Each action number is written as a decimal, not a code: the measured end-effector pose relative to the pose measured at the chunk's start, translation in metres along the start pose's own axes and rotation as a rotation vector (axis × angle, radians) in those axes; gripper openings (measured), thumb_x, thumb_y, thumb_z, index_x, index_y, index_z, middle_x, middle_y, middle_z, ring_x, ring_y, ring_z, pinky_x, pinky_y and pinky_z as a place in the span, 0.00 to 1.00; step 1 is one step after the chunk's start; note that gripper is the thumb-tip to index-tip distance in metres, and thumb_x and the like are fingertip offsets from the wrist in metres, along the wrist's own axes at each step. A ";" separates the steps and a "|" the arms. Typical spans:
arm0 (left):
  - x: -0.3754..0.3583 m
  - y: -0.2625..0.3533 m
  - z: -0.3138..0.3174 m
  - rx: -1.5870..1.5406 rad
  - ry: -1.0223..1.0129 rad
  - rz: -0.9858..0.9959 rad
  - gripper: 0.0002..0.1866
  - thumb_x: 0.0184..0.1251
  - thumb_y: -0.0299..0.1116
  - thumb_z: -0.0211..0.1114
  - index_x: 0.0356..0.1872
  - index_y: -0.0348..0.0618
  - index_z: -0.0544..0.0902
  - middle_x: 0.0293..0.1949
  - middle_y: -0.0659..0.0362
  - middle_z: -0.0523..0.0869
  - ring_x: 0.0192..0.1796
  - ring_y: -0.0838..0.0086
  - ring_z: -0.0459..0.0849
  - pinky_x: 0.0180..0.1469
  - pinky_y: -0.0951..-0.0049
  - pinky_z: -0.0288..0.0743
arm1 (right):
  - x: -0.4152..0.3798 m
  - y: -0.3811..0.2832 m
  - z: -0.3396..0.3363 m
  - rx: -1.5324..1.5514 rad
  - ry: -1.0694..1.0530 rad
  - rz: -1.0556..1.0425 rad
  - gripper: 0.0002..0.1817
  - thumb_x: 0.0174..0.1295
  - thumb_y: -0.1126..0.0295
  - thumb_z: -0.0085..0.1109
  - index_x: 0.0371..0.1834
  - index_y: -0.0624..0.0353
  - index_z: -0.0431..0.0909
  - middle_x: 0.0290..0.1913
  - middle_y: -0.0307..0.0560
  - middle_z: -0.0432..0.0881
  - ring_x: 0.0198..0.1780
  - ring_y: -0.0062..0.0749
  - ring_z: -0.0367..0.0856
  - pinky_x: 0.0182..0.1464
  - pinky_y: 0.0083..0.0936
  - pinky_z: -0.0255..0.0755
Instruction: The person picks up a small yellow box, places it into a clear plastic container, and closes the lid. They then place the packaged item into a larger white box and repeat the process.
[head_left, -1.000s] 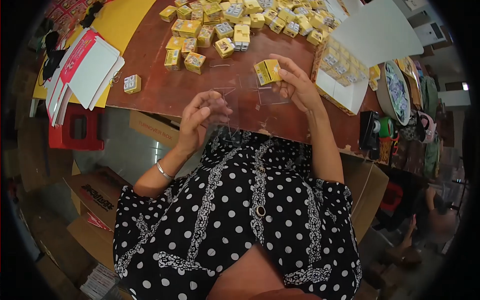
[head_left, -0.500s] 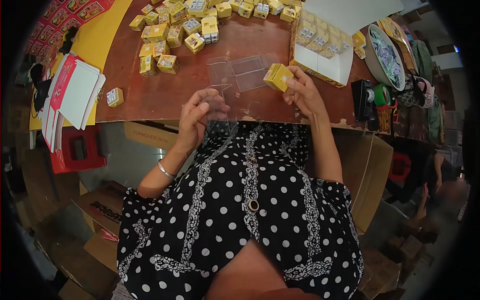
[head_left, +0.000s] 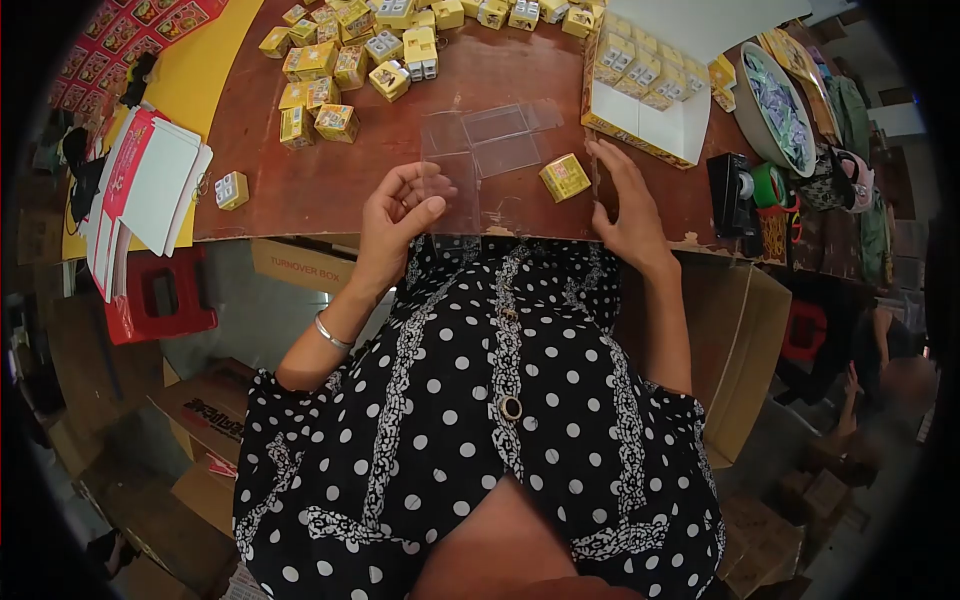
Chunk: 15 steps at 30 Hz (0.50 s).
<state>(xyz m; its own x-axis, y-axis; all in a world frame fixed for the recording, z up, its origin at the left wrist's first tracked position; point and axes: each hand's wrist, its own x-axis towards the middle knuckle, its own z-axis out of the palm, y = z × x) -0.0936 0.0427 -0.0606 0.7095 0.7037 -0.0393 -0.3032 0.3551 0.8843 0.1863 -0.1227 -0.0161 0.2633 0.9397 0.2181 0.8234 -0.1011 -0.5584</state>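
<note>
My left hand (head_left: 400, 212) is at the table's front edge, its fingers curled on a clear plastic folding box (head_left: 458, 200) that reaches over the edge. A second flat piece of clear plastic (head_left: 500, 140) lies just beyond it on the table. The small yellow printed box (head_left: 565, 178) sits tilted on the table. Right of it, my right hand (head_left: 628, 210) is open with fingers stretched out, apart from the box and holding nothing.
Many small yellow boxes (head_left: 350, 65) are piled at the back. An open display carton (head_left: 650, 125) holds rows of them at the right. Beyond stand a black tape dispenser (head_left: 730, 195) and a bowl (head_left: 750, 110). One small box (head_left: 231, 190) and stacked cards (head_left: 150, 200) are at the left.
My right hand has let go of the yellow box, which now rests on the table, and its fingers have spread. My left hand stays with the clear plastic, which has shifted slightly.
</note>
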 end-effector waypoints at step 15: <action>0.009 0.013 0.042 0.238 -0.125 -0.011 0.30 0.64 0.19 0.74 0.67 0.32 0.75 0.60 0.52 0.84 0.63 0.69 0.84 0.61 0.69 0.85 | 0.025 -0.067 -0.001 0.834 0.341 -0.086 0.22 0.65 0.79 0.66 0.63 0.61 0.78 0.60 0.51 0.82 0.57 0.31 0.84 0.58 0.30 0.79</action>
<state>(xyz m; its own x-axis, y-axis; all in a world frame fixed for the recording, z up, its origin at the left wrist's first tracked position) -0.0645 0.0279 -0.0304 0.7896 0.6136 -0.0050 -0.1472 0.1972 0.9693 0.1380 -0.0923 0.0278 0.4619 0.7717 0.4373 0.2509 0.3592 -0.8989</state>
